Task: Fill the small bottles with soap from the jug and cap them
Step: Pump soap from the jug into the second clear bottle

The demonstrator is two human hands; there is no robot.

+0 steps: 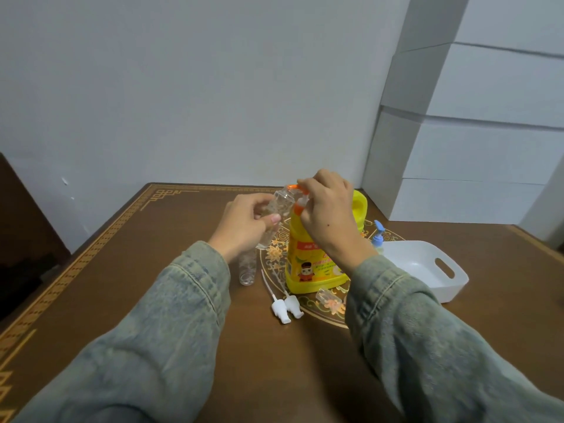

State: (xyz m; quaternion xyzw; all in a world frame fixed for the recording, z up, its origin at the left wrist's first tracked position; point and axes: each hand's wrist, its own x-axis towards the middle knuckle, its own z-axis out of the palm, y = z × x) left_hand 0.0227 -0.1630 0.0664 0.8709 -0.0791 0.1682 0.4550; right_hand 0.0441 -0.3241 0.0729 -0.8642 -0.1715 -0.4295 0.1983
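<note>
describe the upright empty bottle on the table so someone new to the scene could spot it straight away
Start at the big yellow soap jug in the middle of the brown table. Left of it, just below the left hand, stands a small clear bottle. It is upright, uncapped and untouched, unlike the bottle lying on its side right of the white pump caps.

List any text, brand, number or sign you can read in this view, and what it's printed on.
None can be read.
Yellow soap jug: a red band of characters near the top of its label, too blurred to read.
Same label: a cartoon figure and small print lower down, also too blurred.
Small clear bottle in the left hand: no print visible.
White pump caps and white tray: no print visible.
</note>
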